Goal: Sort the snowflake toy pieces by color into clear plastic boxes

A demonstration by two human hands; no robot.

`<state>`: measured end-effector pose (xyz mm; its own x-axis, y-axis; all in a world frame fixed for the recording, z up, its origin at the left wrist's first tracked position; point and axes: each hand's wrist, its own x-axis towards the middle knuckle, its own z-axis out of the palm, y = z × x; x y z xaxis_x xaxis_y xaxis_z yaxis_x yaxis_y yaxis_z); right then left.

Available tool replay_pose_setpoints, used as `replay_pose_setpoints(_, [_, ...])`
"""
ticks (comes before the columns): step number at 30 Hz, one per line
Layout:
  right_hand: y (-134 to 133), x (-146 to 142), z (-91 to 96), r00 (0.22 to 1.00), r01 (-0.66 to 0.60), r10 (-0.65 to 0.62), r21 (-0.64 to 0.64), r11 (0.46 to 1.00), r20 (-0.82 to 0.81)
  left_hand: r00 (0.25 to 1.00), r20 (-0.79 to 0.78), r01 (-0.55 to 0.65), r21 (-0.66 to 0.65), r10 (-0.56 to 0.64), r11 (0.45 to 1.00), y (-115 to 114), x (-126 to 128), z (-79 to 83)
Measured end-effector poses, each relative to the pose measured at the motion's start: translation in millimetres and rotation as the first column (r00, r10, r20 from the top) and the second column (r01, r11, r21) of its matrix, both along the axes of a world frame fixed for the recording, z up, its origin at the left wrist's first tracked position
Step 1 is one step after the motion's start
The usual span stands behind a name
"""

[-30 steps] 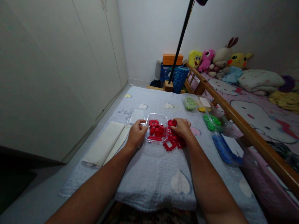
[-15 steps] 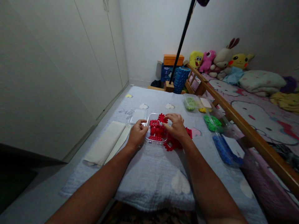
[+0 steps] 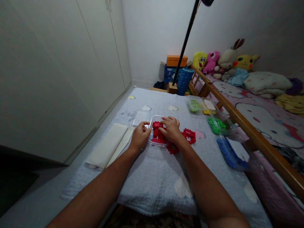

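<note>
Right hand (image 3: 171, 129) shifted left over tub (image 3: 158, 144), half-curled, hold unclear; left hand (image 3: 140, 134) pinches tub's left edge, likely steadying; loose pieces (image 3: 189, 131) handy toward tabletop's (image 3: 159, 182) right edge.

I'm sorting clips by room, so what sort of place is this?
Probably a bedroom, perhaps a child's: there's a bed with a wooden rail, plush toys along its far end, and a pillow.
</note>
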<state>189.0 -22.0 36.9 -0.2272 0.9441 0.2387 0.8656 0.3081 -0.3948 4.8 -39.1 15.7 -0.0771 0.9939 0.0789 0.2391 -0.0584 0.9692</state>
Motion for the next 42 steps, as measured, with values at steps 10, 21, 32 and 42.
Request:
replay_pose_setpoints(10, [6.3,68.7,11.1,0.991,0.084,-0.079,0.035,0.996,-0.111,1.000,-0.006,0.000,0.000,0.000,1.000,0.6,-0.5,-2.2])
replay_pose_setpoints(21, [-23.0,107.9,2.0,0.953,0.267,-0.229,-0.192,0.944,0.198,1.000,-0.022,-0.013,0.013,0.013,1.000,2.2,-1.7,-2.4])
replay_pose_setpoints(32, [-39.1,87.0,15.1,0.966,0.098,-0.028,-0.263,0.960,0.258,0.999,0.000,-0.038,0.011,0.038,0.999,6.1,-7.2,-9.3])
replay_pose_setpoints(42, [-32.4,84.5,9.4,0.999,0.022,-0.020,-0.079,0.997,0.026,0.999,-0.018,-0.031,0.019,0.031,0.999,7.4,-7.9,-10.7])
